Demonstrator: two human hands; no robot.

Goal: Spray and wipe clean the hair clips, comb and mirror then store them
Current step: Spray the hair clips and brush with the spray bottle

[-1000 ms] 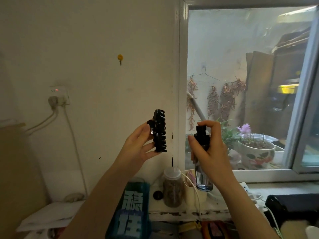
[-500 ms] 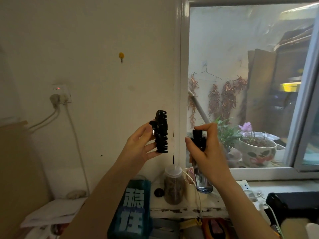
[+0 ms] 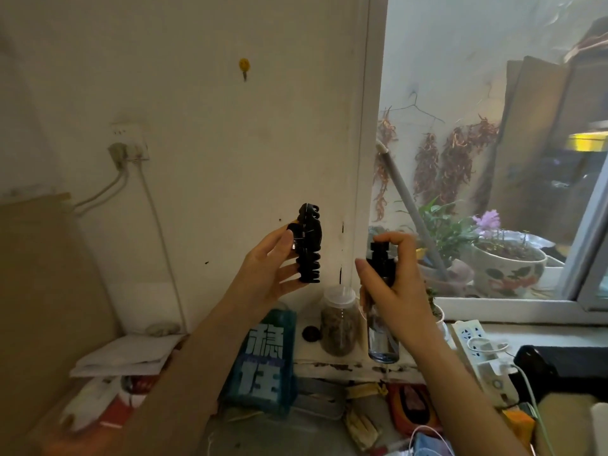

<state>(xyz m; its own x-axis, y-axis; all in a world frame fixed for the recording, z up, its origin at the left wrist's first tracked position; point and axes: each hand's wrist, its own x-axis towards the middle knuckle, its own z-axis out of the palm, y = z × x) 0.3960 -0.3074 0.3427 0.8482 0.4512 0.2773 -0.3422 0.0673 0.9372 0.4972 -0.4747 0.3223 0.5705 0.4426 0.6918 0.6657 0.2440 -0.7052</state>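
Observation:
My left hand [image 3: 268,271] holds a black claw hair clip [image 3: 308,243] upright in front of the cream wall, pinched by its hinge end. To its right, my right hand [image 3: 398,284] is wrapped around a clear spray bottle [image 3: 381,337] with a black pump top, its index finger resting on the pump. The nozzle faces the clip from a short gap. Comb and mirror do not show clearly.
A lidded jar [image 3: 339,319] and a blue-green printed box [image 3: 263,357] stand on the ledge below my hands. A white power strip [image 3: 473,343] with cables lies at right. Flower pots [image 3: 508,268] sit on the window sill. Clutter covers the desk below.
Both hands have sunk slightly in the view and the bottle has edged closer to the clip; the finger stays on the pump.

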